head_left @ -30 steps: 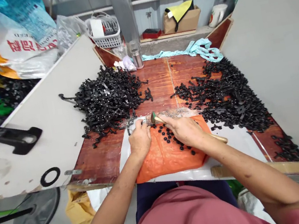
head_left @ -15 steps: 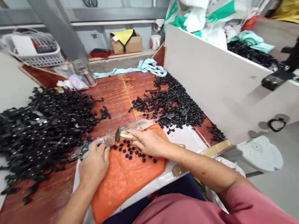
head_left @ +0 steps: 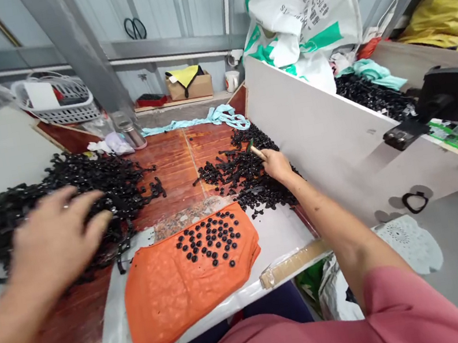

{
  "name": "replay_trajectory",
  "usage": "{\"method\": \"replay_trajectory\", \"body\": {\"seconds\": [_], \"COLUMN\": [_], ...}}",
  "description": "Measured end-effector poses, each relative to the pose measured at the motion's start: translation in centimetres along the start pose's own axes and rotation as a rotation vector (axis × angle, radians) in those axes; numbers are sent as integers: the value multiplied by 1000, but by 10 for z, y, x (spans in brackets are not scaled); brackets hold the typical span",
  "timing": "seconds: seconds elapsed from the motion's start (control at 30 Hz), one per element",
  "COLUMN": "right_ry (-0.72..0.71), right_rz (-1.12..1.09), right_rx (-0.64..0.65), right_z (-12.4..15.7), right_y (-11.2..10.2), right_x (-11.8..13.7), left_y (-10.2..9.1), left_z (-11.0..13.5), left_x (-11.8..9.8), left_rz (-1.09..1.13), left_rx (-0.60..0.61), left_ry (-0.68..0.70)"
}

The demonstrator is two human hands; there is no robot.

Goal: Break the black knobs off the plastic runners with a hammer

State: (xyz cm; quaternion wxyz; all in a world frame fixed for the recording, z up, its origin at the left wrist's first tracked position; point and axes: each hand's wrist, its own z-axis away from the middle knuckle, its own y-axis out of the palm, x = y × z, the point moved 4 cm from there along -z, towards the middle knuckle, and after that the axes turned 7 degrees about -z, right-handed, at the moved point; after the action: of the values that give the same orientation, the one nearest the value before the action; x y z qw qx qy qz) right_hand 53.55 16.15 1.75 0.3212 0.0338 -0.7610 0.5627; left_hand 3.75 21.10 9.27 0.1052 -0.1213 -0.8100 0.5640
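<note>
My left hand, a little blurred, has its fingers spread over the near edge of a heap of black branching rubber-like pieces. Nothing shows in its grasp. Farther right, my right hand is closed around a small tool with a pale handle and a dark green head. It rests at the second heap, of smaller black pieces. Between the hands lies a folded orange cloth, with several small round black pieces scattered over its upper right part.
Grey-white boards wall the bench on both sides. At the back are a steel flask, a light blue cloth strip, a cardboard box and a mug. A black clamp-mounted device sits on the right board.
My right hand has moved from the orange cloth to the right heap with the tool. My left hand has left the cloth's edge, gone left and opened. More round pieces show on the cloth.
</note>
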Motion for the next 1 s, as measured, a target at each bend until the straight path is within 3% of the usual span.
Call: {"method": "replay_trajectory", "body": {"seconds": [0.13, 0.27, 0.43, 0.63, 0.73, 0.8, 0.9, 1.0], "right_ry": [52, 125, 184, 113, -5, -161, -311, -314], "right_rz": [-126, -337, -680, -918, -911, -868, -806, -812], "right_rx": [4, -62, -1, 201, 332, 382, 392, 410], "right_z": [-15, -19, -3, 61, 98, 122, 156, 185], "right_y": [12, 0, -21, -21, -14, -8, 7, 25], "right_x": [-7, -11, 1, 36, 62, 83, 110, 126], "left_y": [48, 68, 61, 26, 2, -6, -1, 15], "left_z": [49, 76, 77, 72, 66, 64, 74, 93], "left_x": [-55, -68, -82, -117, -134, -149, -170, -172], "left_rz": [251, 406, 539, 680, 721, 742, 827, 982], "left_rx": [158, 218, 276, 240, 184, 245, 403, 479], "left_ry": [172, 200, 211, 136, 104, 148, 194, 98]}}
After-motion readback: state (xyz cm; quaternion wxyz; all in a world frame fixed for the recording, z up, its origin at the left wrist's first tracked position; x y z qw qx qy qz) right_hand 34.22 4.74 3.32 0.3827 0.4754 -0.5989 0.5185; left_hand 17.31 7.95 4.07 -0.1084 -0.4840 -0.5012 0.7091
